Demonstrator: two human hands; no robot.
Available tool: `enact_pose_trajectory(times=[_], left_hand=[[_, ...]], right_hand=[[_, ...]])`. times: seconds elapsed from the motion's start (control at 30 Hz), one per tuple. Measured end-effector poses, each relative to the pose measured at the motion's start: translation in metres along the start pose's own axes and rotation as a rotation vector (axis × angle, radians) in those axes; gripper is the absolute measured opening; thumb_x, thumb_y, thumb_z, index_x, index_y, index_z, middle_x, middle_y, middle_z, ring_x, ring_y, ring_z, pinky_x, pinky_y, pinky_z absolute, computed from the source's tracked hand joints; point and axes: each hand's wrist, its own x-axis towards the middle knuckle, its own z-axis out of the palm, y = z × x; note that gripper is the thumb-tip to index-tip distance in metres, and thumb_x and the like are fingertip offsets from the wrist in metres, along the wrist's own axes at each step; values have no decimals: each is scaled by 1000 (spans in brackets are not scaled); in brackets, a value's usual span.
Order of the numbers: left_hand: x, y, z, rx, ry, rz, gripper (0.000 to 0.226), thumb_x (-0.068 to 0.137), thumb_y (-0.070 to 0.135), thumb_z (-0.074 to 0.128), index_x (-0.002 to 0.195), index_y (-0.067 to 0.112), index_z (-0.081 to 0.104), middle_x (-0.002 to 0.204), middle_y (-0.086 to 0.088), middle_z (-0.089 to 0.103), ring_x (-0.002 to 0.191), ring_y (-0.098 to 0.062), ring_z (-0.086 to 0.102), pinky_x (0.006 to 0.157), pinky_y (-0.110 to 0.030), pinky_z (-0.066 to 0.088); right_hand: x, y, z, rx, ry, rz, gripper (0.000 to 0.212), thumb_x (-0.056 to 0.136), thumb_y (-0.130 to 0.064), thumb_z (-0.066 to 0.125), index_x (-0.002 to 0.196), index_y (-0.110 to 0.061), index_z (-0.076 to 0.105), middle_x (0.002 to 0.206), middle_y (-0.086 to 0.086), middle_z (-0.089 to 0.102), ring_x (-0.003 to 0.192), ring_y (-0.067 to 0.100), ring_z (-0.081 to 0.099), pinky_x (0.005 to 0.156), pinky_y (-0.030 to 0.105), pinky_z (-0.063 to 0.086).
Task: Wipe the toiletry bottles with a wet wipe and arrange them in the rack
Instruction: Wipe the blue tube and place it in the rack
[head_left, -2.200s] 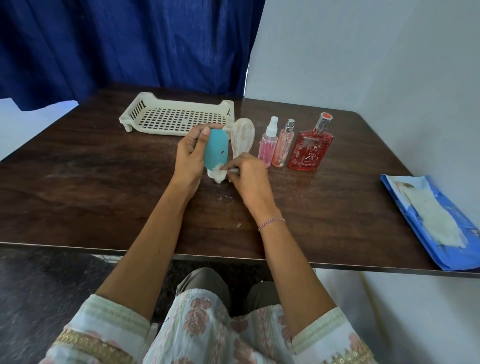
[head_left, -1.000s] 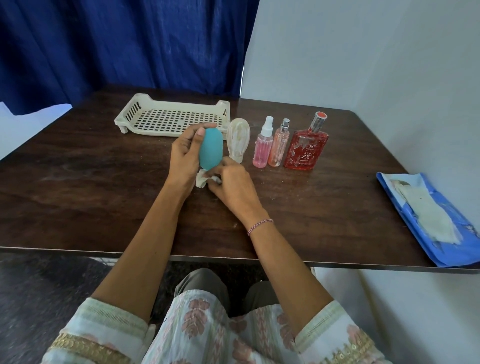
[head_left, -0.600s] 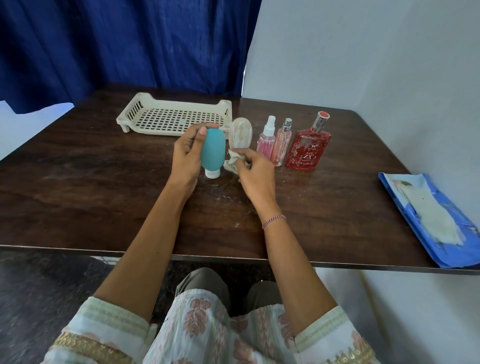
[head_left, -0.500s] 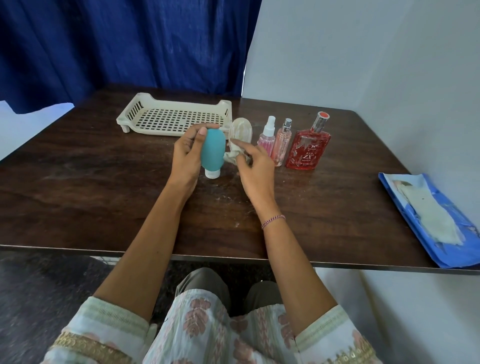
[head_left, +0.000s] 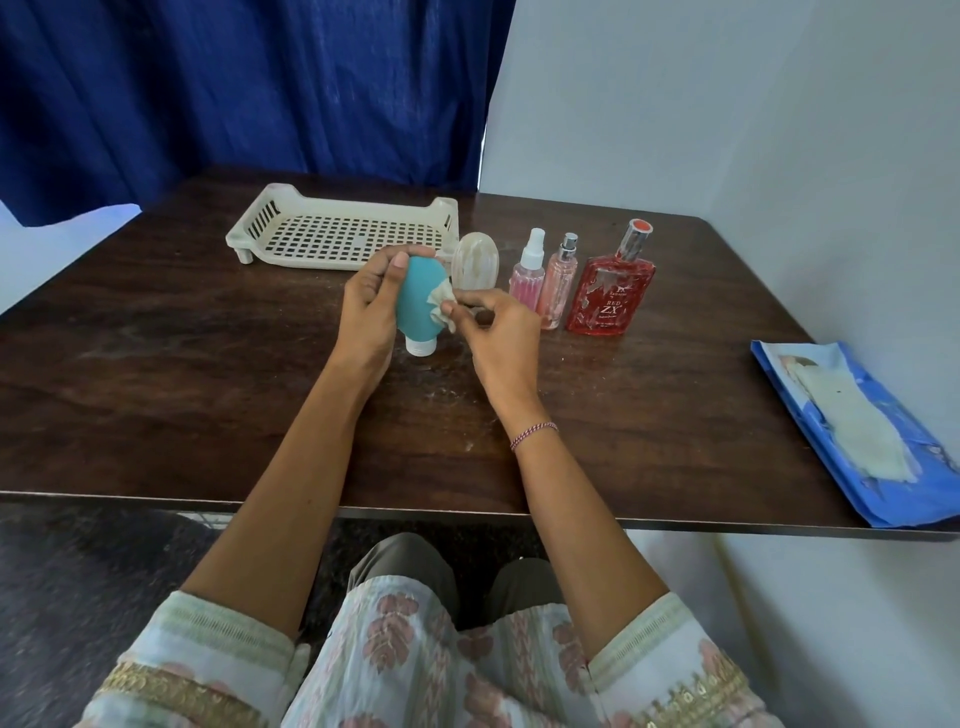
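My left hand grips a teal squeeze bottle, cap down on the table. My right hand pinches a crumpled white wet wipe against the bottle's right side. Just behind stands a clear oval bottle. To its right stand a pink spray bottle, a peach spray bottle and a red perfume bottle. The cream perforated rack lies at the back of the table with nothing in it.
A blue wet-wipe pack lies open at the table's right edge, a white wipe showing. The dark wooden table stands against a white wall on the right, and a blue curtain hangs behind.
My right hand brought the wipe from the bottle's white cap up to the bottle's right side. My left hand kept its grip on the teal bottle.
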Motion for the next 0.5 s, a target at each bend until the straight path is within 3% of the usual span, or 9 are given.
enact_pose_trajectory(times=[0.1,0.17,0.37,0.5], left_hand=[[0,0,3,26,5,2,26,101,26,38,102,16,62,118,-22,60,114,-36,55,99,-50,45],[0,1,5,28,12,8,26,101,27,37,101,18,62,118,-22,60,115,-37,55,99,-49,44],[-2,3,7,-6,-13,10,25,101,21,36,101,12,59,112,-21,62,108,-31,59,97,-41,48],[-3,2,5,-11,7,2,26,102,19,35,95,18,60,97,3,61,90,-9,57,84,-29,48]], right_hand=[[0,6,1,-12,-119,118,25,81,-19,72,103,-7,72,98,6,73,84,13,67,81,32,56],[0,7,-1,-22,-176,147,24,81,-17,72,103,-7,72,98,7,73,84,18,68,83,35,55],[1,-3,-5,-1,-1,-73,21,81,-12,71,101,-6,71,99,6,69,86,9,60,78,9,47],[-1,-3,-5,83,2,-53,22,79,-12,73,100,-6,72,98,5,70,85,3,58,76,4,45]])
